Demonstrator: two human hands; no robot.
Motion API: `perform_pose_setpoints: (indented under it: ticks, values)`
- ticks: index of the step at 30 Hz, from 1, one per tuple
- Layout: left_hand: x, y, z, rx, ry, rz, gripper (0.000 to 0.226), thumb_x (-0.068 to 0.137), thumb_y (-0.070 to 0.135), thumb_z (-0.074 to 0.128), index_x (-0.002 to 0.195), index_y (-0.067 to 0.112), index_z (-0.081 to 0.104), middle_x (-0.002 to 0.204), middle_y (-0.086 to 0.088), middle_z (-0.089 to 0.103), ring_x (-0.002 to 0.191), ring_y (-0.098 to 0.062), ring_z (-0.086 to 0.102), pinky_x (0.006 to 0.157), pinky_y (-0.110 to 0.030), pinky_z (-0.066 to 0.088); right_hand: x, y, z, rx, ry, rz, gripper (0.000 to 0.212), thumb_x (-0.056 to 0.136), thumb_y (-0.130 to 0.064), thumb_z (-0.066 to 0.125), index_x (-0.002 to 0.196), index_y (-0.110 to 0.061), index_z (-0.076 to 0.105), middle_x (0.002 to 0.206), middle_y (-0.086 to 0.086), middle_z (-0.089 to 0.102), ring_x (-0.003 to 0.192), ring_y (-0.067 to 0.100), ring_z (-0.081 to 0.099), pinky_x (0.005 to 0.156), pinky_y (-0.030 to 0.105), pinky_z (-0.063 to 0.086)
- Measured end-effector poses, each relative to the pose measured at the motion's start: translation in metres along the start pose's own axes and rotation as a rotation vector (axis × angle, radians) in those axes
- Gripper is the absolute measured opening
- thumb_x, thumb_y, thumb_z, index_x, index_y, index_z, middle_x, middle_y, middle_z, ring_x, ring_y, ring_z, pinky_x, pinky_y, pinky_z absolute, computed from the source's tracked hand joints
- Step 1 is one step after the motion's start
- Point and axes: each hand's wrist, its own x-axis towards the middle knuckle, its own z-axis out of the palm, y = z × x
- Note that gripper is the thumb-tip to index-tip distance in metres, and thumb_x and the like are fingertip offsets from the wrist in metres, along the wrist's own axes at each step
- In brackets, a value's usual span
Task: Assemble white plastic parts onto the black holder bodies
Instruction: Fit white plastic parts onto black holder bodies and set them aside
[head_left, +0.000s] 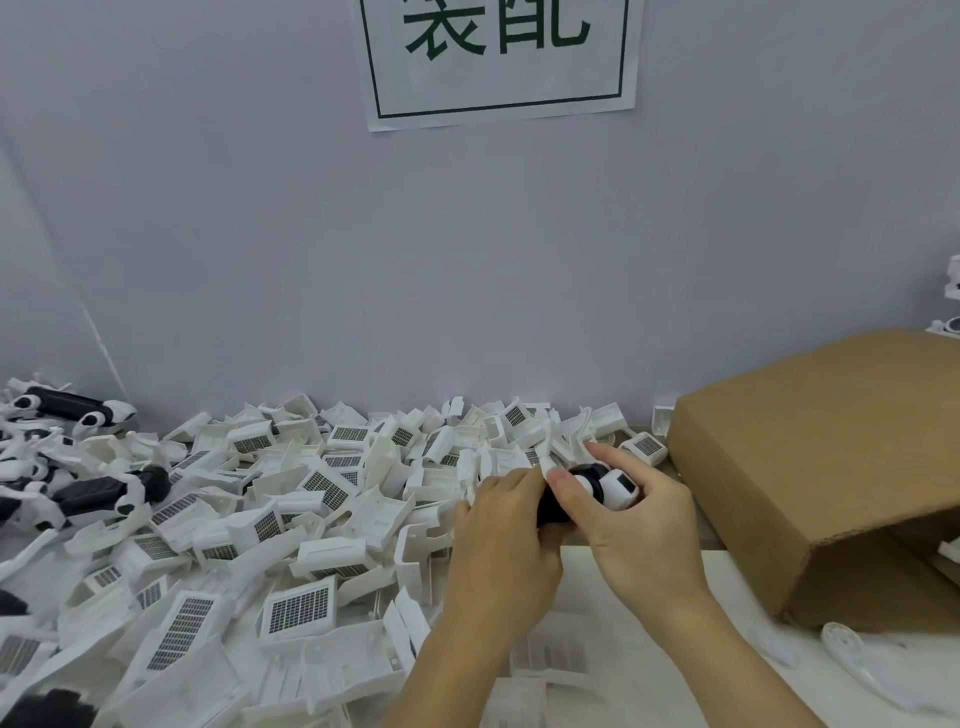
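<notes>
Both hands meet over the near edge of the bench. The left hand (501, 512) curls round the near end of a black holder body (553, 506), and the right hand (636, 514) grips its far end, thumb and forefinger pinching around a white plastic part (615, 486) already seated there. A second white piece (545, 462) stands at the left fingertips, touching the body; whether it has clicked home I cannot tell. I judge this unit to be about midway through fitting.

Just left of the grip and spreading well away from it lies a deep heap of loose white parts (249, 525), so most of the job looks undone. Further left, near the wall, a small cluster of finished holders (78, 410) with white ends shows some are done.

Right of the grip a cardboard box (831, 462) lies close, its corner near the right knuckles, which crowds that side. Nearer the body, below the wrists, the white table (727, 582) gives the freest room. Beyond the grip, the heap runs up to the wall (467, 260), closing off the far side.
</notes>
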Motion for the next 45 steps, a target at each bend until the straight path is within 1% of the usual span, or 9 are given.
perform_pose_setpoints:
  ticks: [3, 6, 10, 13, 17, 22, 27, 39, 45]
  values:
    - [-0.001, 0.001, 0.001, -0.01, 0.014, 0.012, 0.022, 0.095, 0.011, 0.057, 0.111, 0.025, 0.062, 0.098, 0.019, 0.06, 0.099, -0.011, 0.051, 0.09, -0.038, 0.041, 0.002, 0.0, 0.002, 0.03, 0.033, 0.004, 0.063, 0.063, -0.046, 0.087, 0.117, -0.019, 0.073, 0.084, -0.01, 0.074, 0.079, 0.005, 0.072, 0.076, 0.031, 0.062]
    - [-0.001, 0.0, 0.002, -0.003, 0.068, 0.009, 0.027, 0.091, 0.009, 0.059, 0.106, 0.03, 0.049, 0.09, 0.023, 0.052, 0.094, -0.008, 0.046, 0.086, -0.035, 0.036, 0.0, -0.002, 0.002, 0.075, 0.028, -0.026, 0.073, 0.054, -0.06, 0.079, 0.116, -0.021, 0.07, 0.077, -0.008, 0.074, 0.075, 0.004, 0.072, 0.063, 0.017, 0.056]
    - [0.002, -0.001, 0.003, -0.101, 0.154, -0.005, 0.024, 0.091, 0.009, 0.063, 0.1, 0.029, 0.053, 0.086, 0.021, 0.055, 0.089, -0.007, 0.049, 0.083, -0.038, 0.043, -0.003, -0.003, 0.002, 0.182, -0.077, -0.004, 0.085, 0.06, -0.059, 0.076, 0.137, -0.032, 0.051, 0.11, -0.005, 0.071, 0.095, 0.0, 0.07, 0.073, 0.017, 0.057]
    - [0.009, -0.002, -0.001, -0.419, 0.301, -0.096, 0.024, 0.091, 0.013, 0.07, 0.1, 0.035, 0.067, 0.092, 0.014, 0.069, 0.091, -0.009, 0.063, 0.082, -0.026, 0.05, -0.007, -0.001, 0.003, 0.279, -0.128, 0.04, 0.081, 0.072, -0.06, 0.063, 0.146, -0.033, 0.042, 0.129, -0.007, 0.066, 0.114, 0.007, 0.066, 0.091, 0.032, 0.055]
    - [0.017, -0.002, -0.01, -0.813, 0.387, -0.434, 0.022, 0.105, 0.028, 0.051, 0.095, 0.027, 0.071, 0.083, 0.011, 0.072, 0.082, -0.014, 0.067, 0.068, -0.019, 0.054, -0.004, 0.004, 0.001, 0.259, -0.065, 0.083, 0.041, 0.097, -0.04, 0.053, 0.137, -0.031, 0.052, 0.124, -0.01, 0.067, 0.112, 0.009, 0.066, 0.085, 0.034, 0.053]
    - [0.018, -0.005, -0.021, -1.398, 0.193, -0.701, 0.058, 0.094, 0.064, 0.047, 0.099, 0.012, 0.073, 0.08, -0.007, 0.072, 0.068, -0.022, 0.07, 0.07, -0.039, 0.053, -0.002, 0.009, 0.002, 0.189, -0.052, 0.13, 0.031, 0.104, -0.028, 0.049, 0.134, -0.028, 0.058, 0.104, -0.013, 0.073, 0.107, 0.012, 0.066, 0.101, 0.052, 0.05]
    - [0.02, 0.0, -0.017, -1.162, 0.102, -0.678, 0.063, 0.054, 0.055, 0.087, 0.099, 0.015, 0.068, 0.073, 0.001, 0.071, 0.068, -0.016, 0.071, 0.071, -0.039, 0.057, -0.002, 0.008, 0.005, 0.161, -0.056, 0.142, 0.027, 0.106, -0.023, 0.045, 0.126, -0.024, 0.063, 0.101, -0.005, 0.071, 0.094, 0.018, 0.068, 0.085, 0.045, 0.055]
    - [0.022, 0.005, -0.024, -1.373, 0.145, -0.741, 0.051, 0.101, 0.046, 0.049, 0.091, 0.002, 0.072, 0.07, -0.007, 0.066, 0.055, -0.017, 0.06, 0.067, -0.044, 0.058, -0.002, 0.003, 0.0, 0.101, -0.177, 0.266, 0.033, 0.107, -0.017, 0.04, 0.099, -0.022, 0.072, 0.082, 0.004, 0.075, 0.071, 0.018, 0.069, 0.067, 0.033, 0.047]
    - [0.018, 0.02, -0.014, -1.491, 0.145, -0.91, 0.048, 0.106, 0.036, 0.043, 0.119, -0.007, 0.061, 0.098, -0.026, 0.069, 0.074, -0.035, 0.066, 0.049, -0.035, 0.057, -0.006, -0.004, 0.0, 0.133, -0.342, 0.293, 0.046, 0.102, -0.008, 0.039, 0.082, -0.028, 0.076, 0.075, 0.011, 0.075, 0.062, 0.024, 0.068, 0.065, 0.034, 0.046]
